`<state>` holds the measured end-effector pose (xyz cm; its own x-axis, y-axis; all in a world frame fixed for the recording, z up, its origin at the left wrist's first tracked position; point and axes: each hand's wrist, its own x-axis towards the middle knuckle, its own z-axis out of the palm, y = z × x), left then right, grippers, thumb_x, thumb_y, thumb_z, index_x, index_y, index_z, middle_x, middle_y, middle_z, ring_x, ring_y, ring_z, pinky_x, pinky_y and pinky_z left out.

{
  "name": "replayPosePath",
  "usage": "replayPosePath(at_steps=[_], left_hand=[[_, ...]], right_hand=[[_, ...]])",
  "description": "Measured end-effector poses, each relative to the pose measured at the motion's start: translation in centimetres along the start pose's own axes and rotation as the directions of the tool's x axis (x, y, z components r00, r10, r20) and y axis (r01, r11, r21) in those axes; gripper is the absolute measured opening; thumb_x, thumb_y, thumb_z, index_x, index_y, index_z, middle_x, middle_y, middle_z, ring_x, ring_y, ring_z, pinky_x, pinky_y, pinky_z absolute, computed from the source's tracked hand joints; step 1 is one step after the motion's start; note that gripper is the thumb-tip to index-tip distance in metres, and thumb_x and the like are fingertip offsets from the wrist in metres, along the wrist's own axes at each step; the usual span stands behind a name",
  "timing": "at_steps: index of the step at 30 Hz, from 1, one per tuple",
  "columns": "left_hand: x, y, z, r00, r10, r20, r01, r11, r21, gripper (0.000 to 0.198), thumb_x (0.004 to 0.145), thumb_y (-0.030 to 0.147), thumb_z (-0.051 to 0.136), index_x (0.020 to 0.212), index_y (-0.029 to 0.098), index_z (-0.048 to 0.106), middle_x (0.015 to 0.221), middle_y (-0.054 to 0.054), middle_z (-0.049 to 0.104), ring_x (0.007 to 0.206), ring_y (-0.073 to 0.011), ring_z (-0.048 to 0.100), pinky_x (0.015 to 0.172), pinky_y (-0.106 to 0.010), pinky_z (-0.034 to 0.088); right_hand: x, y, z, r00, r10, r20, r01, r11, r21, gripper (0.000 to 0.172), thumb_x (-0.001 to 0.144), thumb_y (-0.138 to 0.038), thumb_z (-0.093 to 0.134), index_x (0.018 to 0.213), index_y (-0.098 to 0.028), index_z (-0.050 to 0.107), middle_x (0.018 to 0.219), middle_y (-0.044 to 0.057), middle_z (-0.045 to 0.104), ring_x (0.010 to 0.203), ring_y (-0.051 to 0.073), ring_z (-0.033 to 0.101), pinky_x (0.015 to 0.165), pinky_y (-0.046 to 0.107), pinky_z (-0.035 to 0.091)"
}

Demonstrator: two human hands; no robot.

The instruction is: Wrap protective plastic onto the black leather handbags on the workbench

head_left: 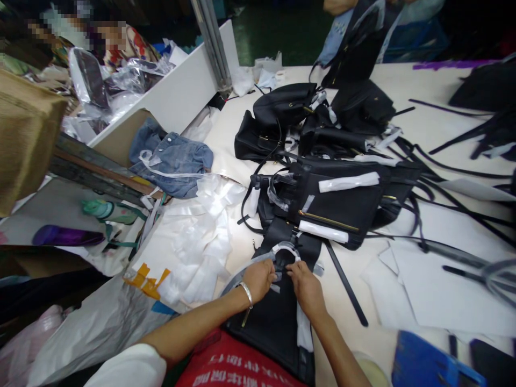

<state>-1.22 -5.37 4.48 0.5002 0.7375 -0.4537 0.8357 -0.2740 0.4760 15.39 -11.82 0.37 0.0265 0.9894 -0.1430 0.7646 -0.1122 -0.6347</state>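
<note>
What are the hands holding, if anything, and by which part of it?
The left hand and right hand are at the black bag, by the ends of its wrapped handle; what exactly they pinch, if anything, cannot be told.

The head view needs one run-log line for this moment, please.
left hand: on black bag | right hand: same bag | white loop: beyond hands | other bags: beyond, on table

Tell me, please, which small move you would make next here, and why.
Perhaps smooth the white-covered loop on the black bag, since it arches just beyond the left hand and right hand, both near its ends.
</note>
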Motion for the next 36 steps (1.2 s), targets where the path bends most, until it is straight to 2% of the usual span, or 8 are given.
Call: replayPosePath(at_steps=[5, 14, 19, 21, 24, 26, 33, 36], left_hand=[[1.1, 0.4, 0.3, 0.999, -0.039, -0.003, 0.039, 0.997, -0.071, 0.005, 0.083, 0.021, 0.051, 0.085, 0.019, 0.055, 0.077, 0.0, 0.06, 0.072, -0.0142, 0.057, 0.067, -0.026, 0.041], [2.0, 1.4, 0.9, 0.998, -0.046, -0.03, 0.042, 0.991, -0.125, 0.004, 0.08, 0.016, 0.051, 0.082, 0.017, 0.054, 0.078, -0.002, 0.06, 0.077, -0.0156, 0.057, 0.073, -0.028, 0.044], [3.2, 0.6, 0.6, 0.992, -0.113, 0.062, 0.122, 0.981, -0.152, 0.015, 0.083, 0.02, 0.048, 0.095, 0.017, 0.056, 0.086, -0.002, 0.065, 0.078, -0.0135, 0.059, 0.072, -0.026, 0.046], [3.6, 0.4, 0.2, 0.986, -0.121, 0.113, 0.135, 0.983, -0.128, 0.015, 0.08, 0.02, 0.052, 0.093, 0.017, 0.06, 0.084, -0.003, 0.066, 0.077, -0.0142, 0.06, 0.071, -0.026, 0.046], [4.0, 0.5, -0.3, 0.976, -0.116, 0.182, 0.13, 0.989, -0.069, 0.008, 0.073, 0.025, 0.06, 0.073, 0.018, 0.065, 0.071, -0.002, 0.066, 0.07, -0.0163, 0.061, 0.067, -0.026, 0.045], [4.1, 0.8, -0.7, 0.973, -0.116, 0.197, 0.123, 0.992, -0.027, 0.011, 0.073, 0.027, 0.059, 0.069, 0.019, 0.065, 0.069, -0.003, 0.067, 0.07, -0.0173, 0.062, 0.066, -0.026, 0.045], [4.5, 2.7, -0.5, 0.988, -0.076, 0.136, 0.06, 0.991, 0.123, 0.02, 0.08, 0.023, 0.047, 0.089, 0.015, 0.063, 0.084, -0.011, 0.068, 0.082, -0.0235, 0.063, 0.072, -0.033, 0.047], [5.0, 3.6, 0.3, 0.992, -0.044, 0.115, 0.025, 0.987, 0.162, 0.024, 0.078, 0.018, 0.047, 0.096, 0.011, 0.06, 0.087, -0.014, 0.068, 0.082, -0.0255, 0.063, 0.071, -0.035, 0.048]], right_hand=[[0.1, 0.2, 0.1, 1.0, 0.004, -0.024, -0.003, 0.999, 0.041, 0.025, 0.092, -0.018, 0.038, 0.101, -0.02, 0.061, 0.098, 0.006, 0.059, 0.083, 0.016, 0.061, 0.073, 0.025, 0.045], [0.5, 0.8, 0.1, 1.0, 0.013, -0.001, -0.013, 0.998, 0.067, 0.026, 0.092, -0.021, 0.037, 0.101, -0.02, 0.061, 0.099, 0.006, 0.06, 0.084, 0.017, 0.061, 0.076, 0.027, 0.047], [0.6, 1.0, 0.1, 1.0, 0.027, 0.001, -0.027, 0.996, 0.079, 0.026, 0.093, -0.023, 0.037, 0.1, -0.021, 0.061, 0.099, 0.006, 0.059, 0.084, 0.017, 0.06, 0.077, 0.027, 0.047], [0.6, 1.1, 0.1, 1.0, 0.021, 0.003, -0.021, 0.997, 0.081, 0.025, 0.092, -0.023, 0.038, 0.1, -0.021, 0.061, 0.099, 0.006, 0.059, 0.084, 0.017, 0.06, 0.076, 0.027, 0.047], [0.6, 1.2, 0.1, 1.0, 0.01, 0.004, -0.011, 0.995, 0.095, 0.024, 0.092, -0.022, 0.038, 0.099, -0.021, 0.061, 0.099, 0.006, 0.059, 0.085, 0.017, 0.06, 0.075, 0.027, 0.047], [0.6, 1.3, 0.2, 1.0, 0.008, 0.0, -0.008, 0.995, 0.101, 0.024, 0.092, -0.021, 0.037, 0.099, -0.021, 0.061, 0.1, 0.005, 0.059, 0.087, 0.017, 0.06, 0.076, 0.028, 0.047], [0.4, 1.8, 0.8, 0.999, -0.003, -0.035, 0.007, 0.994, 0.109, 0.023, 0.09, -0.019, 0.039, 0.101, -0.02, 0.059, 0.101, 0.007, 0.06, 0.093, 0.02, 0.06, 0.079, 0.03, 0.048], [0.3, 2.2, 0.9, 1.0, -0.016, -0.027, 0.02, 0.99, 0.138, 0.029, 0.089, -0.017, 0.037, 0.112, -0.02, 0.054, 0.108, 0.009, 0.06, 0.099, 0.021, 0.059, 0.081, 0.032, 0.048]])
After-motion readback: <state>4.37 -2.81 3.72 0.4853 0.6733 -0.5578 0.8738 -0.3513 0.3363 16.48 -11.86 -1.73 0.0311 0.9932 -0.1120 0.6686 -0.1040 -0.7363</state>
